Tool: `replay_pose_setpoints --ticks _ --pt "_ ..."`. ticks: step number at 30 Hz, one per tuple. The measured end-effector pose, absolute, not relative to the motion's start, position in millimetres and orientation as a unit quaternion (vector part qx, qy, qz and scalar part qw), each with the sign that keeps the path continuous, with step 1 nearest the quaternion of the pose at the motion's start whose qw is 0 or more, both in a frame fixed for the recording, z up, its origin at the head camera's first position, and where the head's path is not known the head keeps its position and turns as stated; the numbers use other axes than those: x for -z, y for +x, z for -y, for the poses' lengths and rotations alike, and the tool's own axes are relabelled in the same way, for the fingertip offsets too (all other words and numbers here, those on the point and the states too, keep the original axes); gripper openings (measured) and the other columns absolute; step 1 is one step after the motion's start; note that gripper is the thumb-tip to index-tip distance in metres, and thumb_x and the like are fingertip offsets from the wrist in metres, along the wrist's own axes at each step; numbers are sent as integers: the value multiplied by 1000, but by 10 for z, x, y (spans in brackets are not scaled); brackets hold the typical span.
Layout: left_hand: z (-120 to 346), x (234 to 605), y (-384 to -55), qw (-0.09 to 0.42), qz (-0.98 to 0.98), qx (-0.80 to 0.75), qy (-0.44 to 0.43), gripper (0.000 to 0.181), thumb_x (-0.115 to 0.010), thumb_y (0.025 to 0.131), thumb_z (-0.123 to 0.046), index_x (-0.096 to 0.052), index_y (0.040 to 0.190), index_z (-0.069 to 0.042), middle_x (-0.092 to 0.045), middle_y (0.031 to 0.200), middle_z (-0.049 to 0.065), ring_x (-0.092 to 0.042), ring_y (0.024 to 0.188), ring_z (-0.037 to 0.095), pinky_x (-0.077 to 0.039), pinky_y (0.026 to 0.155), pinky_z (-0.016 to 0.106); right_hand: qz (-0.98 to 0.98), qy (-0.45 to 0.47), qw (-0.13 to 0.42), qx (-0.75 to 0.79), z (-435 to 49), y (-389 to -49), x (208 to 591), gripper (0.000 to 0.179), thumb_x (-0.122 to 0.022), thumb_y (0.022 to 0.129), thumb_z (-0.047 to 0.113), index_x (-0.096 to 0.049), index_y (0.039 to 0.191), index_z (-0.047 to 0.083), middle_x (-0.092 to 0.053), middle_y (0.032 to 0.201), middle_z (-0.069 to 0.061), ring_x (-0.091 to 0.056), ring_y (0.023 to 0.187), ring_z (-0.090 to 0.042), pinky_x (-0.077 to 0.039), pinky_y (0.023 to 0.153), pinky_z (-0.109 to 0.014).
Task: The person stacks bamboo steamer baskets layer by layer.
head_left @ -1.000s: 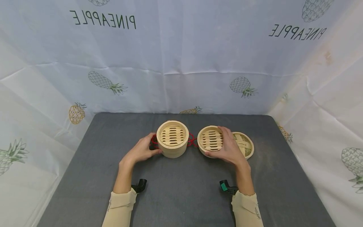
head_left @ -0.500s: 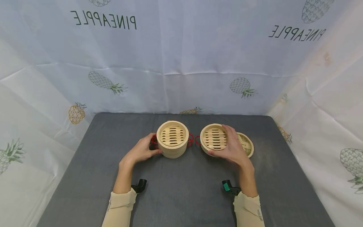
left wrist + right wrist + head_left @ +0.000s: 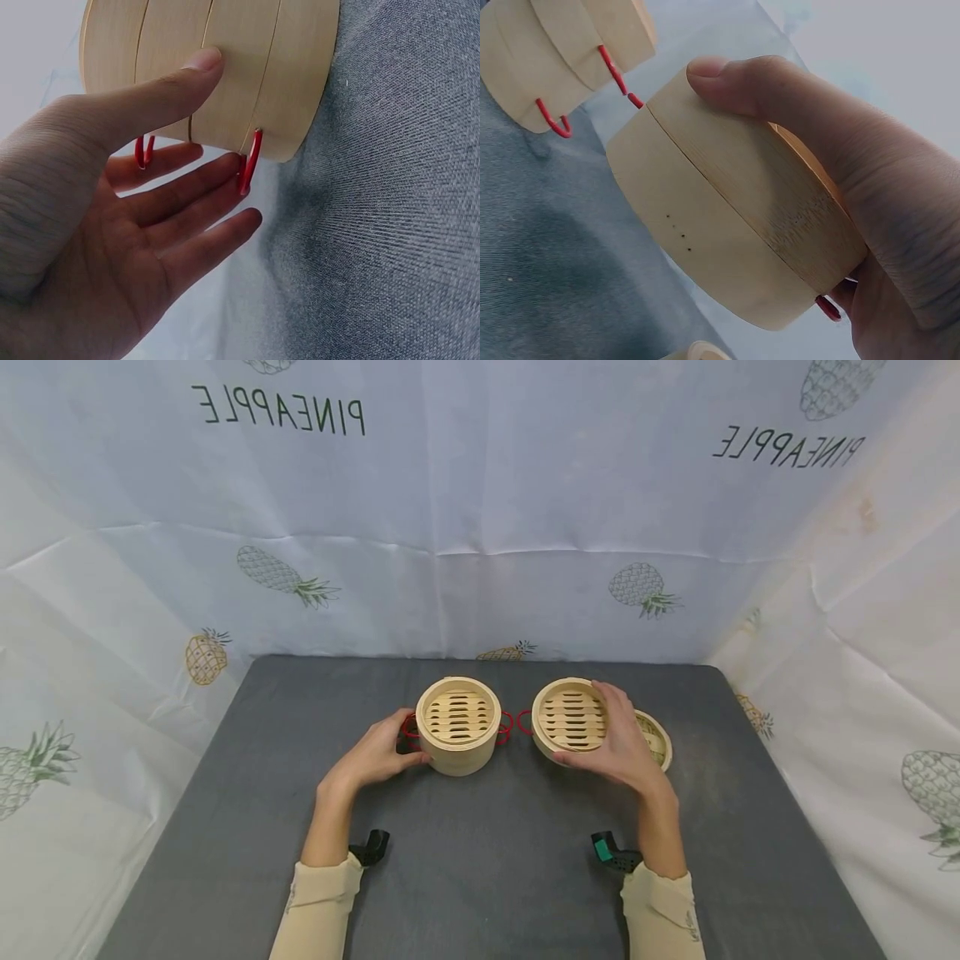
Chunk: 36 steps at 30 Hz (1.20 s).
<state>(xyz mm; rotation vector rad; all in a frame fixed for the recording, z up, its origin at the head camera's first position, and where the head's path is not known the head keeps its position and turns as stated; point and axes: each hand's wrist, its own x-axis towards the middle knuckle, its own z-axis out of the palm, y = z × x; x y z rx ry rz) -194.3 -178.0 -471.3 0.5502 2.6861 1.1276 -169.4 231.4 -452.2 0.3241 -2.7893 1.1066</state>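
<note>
A stack of bamboo steamer baskets (image 3: 458, 727) with slatted tops and red side handles stands on the dark table. My left hand (image 3: 378, 753) holds its left side, thumb (image 3: 169, 94) on the near wall and fingers around the back by the red handles (image 3: 250, 165). Right of the stack, my right hand (image 3: 618, 739) grips another bamboo steamer basket (image 3: 570, 718) by its right side, thumb on the near wall. This basket (image 3: 727, 210) is raised off the table and tilted in the right wrist view. Behind that hand lies a round woven lid (image 3: 657, 742), partly hidden.
The grey table (image 3: 480, 877) reaches back to a white pineapple-print cloth (image 3: 480, 602), which hangs behind and along both sides. A black camera mount (image 3: 372, 848) sits on the left wrist, another mount (image 3: 613, 853) on the right.
My right hand has moved the single steamer basket up, slightly right and away from me, uncovering the gap beside the stack. The left hand and the stack have stayed in place.
</note>
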Motion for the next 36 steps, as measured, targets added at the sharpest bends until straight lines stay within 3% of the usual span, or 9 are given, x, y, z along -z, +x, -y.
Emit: replay_pose_setpoints --ticks 36 --pt "1775 4714 -1946 86 -901 -380 190 74 -90 92 -20 -52 151 4 -70 136 20 -69 124 35 -59 106 54 911 132 79 -382 -2194 -1797 4223 127 -103 68 40 -32 170 13 -34 172 -16 -35 158 -40 -35 122 -72"
